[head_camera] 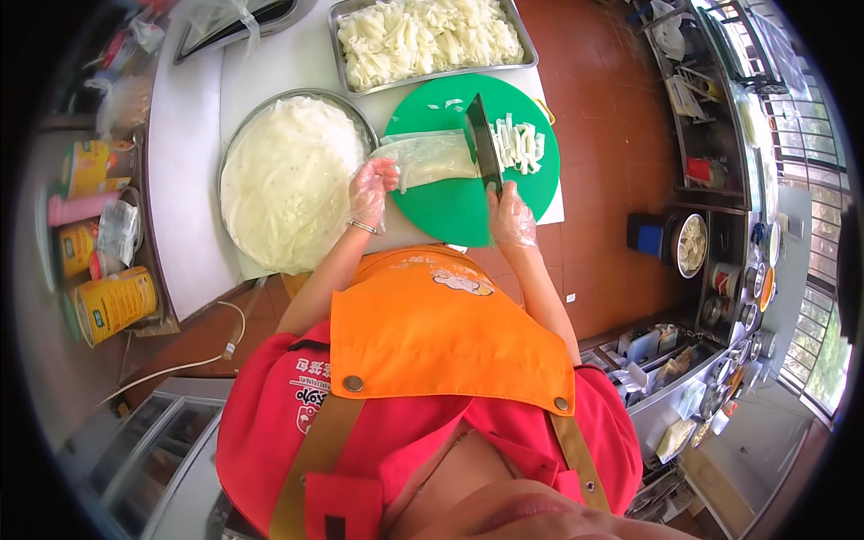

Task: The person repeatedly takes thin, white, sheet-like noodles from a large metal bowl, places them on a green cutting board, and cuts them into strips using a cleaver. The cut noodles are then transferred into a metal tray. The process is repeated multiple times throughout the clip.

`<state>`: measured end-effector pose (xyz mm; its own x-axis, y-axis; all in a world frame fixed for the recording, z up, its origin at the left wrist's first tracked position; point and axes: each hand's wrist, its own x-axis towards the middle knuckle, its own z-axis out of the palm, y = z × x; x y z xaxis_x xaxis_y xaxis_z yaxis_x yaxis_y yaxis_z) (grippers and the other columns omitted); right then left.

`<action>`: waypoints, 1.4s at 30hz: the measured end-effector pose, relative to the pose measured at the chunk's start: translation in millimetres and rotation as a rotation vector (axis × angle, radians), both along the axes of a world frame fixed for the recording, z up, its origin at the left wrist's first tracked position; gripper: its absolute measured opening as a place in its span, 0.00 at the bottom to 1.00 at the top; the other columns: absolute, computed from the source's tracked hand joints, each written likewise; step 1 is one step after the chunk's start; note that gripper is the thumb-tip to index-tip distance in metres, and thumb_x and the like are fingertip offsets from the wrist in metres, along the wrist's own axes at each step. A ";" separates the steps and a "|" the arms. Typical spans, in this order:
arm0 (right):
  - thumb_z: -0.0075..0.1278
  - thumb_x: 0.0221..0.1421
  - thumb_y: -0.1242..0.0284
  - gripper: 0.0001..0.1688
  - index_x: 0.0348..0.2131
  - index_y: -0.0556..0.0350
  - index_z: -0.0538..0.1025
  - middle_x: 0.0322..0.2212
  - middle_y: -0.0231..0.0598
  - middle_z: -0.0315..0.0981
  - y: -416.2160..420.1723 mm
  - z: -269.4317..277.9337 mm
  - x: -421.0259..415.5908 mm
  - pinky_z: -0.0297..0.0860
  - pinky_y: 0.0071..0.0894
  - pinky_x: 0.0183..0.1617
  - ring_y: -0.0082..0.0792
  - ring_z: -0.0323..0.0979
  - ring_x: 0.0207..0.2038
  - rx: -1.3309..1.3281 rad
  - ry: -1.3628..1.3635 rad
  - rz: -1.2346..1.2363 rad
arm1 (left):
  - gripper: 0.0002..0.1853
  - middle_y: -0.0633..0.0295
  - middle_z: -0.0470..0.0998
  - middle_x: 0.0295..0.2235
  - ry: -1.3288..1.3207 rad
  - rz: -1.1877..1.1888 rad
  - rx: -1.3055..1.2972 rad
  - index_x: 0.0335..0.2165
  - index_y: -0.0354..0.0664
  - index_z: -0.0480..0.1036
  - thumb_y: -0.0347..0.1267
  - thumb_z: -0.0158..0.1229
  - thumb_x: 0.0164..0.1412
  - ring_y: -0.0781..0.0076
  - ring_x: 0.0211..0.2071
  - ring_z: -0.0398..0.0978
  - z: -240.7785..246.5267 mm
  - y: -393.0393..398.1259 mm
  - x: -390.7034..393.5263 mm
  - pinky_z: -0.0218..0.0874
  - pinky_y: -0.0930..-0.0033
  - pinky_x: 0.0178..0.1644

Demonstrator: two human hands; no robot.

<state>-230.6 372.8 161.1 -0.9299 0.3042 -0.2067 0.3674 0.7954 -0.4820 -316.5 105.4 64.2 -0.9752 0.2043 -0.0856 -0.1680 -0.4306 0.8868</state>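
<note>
On a round green cutting board (439, 216) lies a folded, translucent white noodle sheet (435, 158). My right hand (513, 214), in a clear plastic glove, grips the handle of a cleaver (482, 138), whose blade stands at the sheet's right end. Cut noodle strips (520, 144) lie right of the blade. My left hand (371, 192), also gloved, is at the sheet's left end with its fingers curled; whether it grips the sheet is unclear. Left of the board, a round metal tray (226, 148) bears a pile of whole noodle sheets (290, 182).
Behind the board, a rectangular metal tray (432, 75) holds a heap of cut noodles (432, 40). A dark tray with a plastic bag (233, 23) stands at the back left. Large yellow cans (115, 305) are at the far left. The white table's (189, 202) right edge is beside the board.
</note>
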 end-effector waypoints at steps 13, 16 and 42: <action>0.46 0.63 0.63 0.16 0.37 0.58 0.64 0.28 0.61 0.75 -22.7 -17.1 -12.1 0.70 0.58 0.33 0.64 0.74 0.30 0.006 -0.072 -0.032 | 0.22 0.62 0.77 0.33 -0.068 0.014 -0.042 0.45 0.34 0.71 0.41 0.56 0.59 0.77 0.32 0.73 2.0 -5.0 -0.1 0.64 0.76 0.38; 0.45 0.63 0.61 0.17 0.37 0.58 0.64 0.28 0.62 0.75 -22.8 -6.0 -0.9 0.71 0.58 0.34 0.64 0.74 0.30 0.007 0.016 0.024 | 0.25 0.63 0.77 0.33 -0.068 0.012 -0.068 0.45 0.35 0.71 0.44 0.58 0.56 0.77 0.32 0.73 7.1 -7.3 -0.5 0.63 0.76 0.38; 0.43 0.63 0.58 0.18 0.36 0.55 0.65 0.23 0.58 0.76 -54.4 -14.9 -13.6 0.72 0.57 0.31 0.62 0.75 0.27 0.074 -0.050 -0.029 | 0.18 0.62 0.76 0.30 -0.112 0.057 -0.045 0.44 0.35 0.71 0.38 0.54 0.62 0.76 0.30 0.72 19.0 -13.7 -5.3 0.65 0.75 0.38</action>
<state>-244.2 318.4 146.2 -0.9096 0.3472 -0.2283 0.4129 0.8169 -0.4028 -321.8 91.8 83.3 -0.9689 0.1426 -0.2024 -0.2436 -0.4025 0.8824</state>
